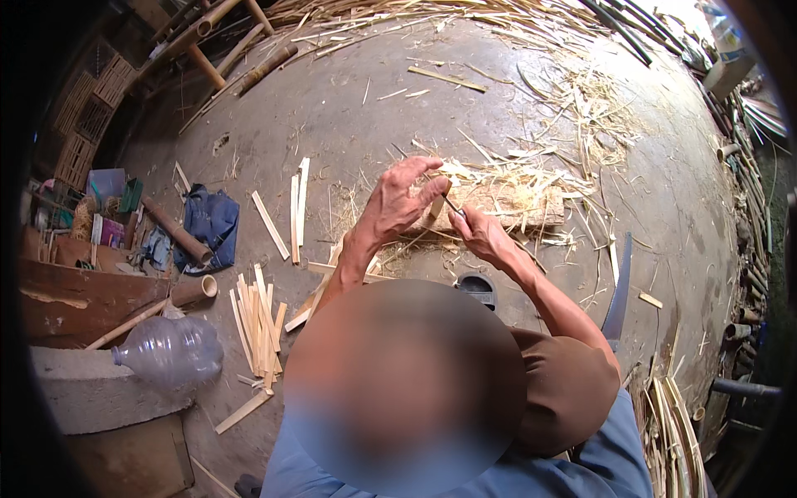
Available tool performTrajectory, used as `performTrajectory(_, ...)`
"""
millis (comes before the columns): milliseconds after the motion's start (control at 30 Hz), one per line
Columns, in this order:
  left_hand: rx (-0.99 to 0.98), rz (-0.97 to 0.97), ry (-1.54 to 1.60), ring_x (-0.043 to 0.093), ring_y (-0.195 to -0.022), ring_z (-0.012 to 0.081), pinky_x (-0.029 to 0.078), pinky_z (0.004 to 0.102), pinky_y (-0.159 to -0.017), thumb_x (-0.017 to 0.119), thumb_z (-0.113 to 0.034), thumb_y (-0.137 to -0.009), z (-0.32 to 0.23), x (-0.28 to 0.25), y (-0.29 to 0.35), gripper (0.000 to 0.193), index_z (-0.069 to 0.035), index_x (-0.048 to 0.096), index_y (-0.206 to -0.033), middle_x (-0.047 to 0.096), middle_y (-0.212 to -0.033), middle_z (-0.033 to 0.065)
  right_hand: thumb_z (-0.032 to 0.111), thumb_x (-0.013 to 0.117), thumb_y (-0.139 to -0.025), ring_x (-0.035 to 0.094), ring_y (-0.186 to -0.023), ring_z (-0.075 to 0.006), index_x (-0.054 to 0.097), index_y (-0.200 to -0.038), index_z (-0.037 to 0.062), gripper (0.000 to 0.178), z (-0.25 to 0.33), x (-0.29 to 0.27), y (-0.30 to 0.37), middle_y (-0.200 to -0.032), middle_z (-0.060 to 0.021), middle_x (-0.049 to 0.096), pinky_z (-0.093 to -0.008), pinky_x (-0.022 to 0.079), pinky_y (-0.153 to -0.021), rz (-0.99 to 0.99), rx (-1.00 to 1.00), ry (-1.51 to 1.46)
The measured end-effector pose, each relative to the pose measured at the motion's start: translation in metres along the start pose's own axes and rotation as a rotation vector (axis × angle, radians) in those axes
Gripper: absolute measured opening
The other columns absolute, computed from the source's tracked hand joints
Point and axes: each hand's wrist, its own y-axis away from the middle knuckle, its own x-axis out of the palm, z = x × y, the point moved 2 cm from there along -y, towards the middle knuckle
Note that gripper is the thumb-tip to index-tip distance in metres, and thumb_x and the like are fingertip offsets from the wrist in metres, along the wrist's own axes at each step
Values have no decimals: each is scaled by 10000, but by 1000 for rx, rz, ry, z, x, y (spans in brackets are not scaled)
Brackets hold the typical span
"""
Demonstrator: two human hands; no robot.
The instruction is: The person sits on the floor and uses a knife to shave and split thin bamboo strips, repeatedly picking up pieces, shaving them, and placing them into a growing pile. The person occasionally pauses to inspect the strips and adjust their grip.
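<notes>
My right hand (pixel 481 236) is closed round the handle of a small knife (pixel 454 204), whose dark, narrow blade slants up toward my left thumb. Curled beside the blade, my left hand (pixel 400 201) has its thumb and fingers bent round a short pale bamboo strip (pixel 436 207); most of the strip is hidden by the hand. Under and behind both hands lies a wooden block (pixel 544 212), its top heaped with thin curly shavings (pixel 519 187).
Cut bamboo strips (pixel 259 319) lie in a pile at the left, near a clear plastic jug (pixel 170 350) and dark blue cloth (pixel 209 226). A saw (pixel 617 290) rests right of my right forearm. A black container (pixel 476 290) stands close to me. More shavings (pixel 598 112) litter the far floor.
</notes>
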Motion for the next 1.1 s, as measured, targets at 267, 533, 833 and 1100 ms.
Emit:
performTrajectory(267, -349, -315, 323, 629, -1166, 258, 499, 324, -969, 557, -308, -1026, 15, 5, 31, 352, -21, 614, -1221, 674, -1200, 145, 322, 492, -1028, 597, -670, -459, 516, -954, -26, 356, -20, -3, 15, -711, -287, 597, -539, 436, -622, -54, 36, 8)
performTrajectory(533, -231, 60, 280, 600, -1204, 281, 486, 425, -999, 411, -507, -1034, 11, 32, -15, 574, -33, 575, -1312, 656, -1249, 156, 343, 522, -1011, 629, -749, -479, 546, -887, -44, 406, -43, 14, 6, -744, -309, 614, -543, 458, -667, -41, 58, 56)
performTrajectory(833, -193, 651, 449, 647, -1008, 179, 523, 340, -870, 668, -297, -945, 18, 47, -38, 397, -69, 645, -1269, 708, -1119, 68, 269, 581, -930, 649, -713, -452, 600, -1002, -1, 280, -61, -8, 4, -724, -258, 641, -513, 504, -656, 86, -60, 152)
performTrajectory(1100, 270, 698, 64, 670, -798, 223, 550, 369, -719, 659, -189, -940, 3, 66, -37, 148, -58, 713, -984, 702, -884, 83, 207, 540, -921, 671, -647, -389, 601, -1020, 53, 193, -67, -17, 11, -691, -224, 647, -501, 511, -563, 94, -134, 351)
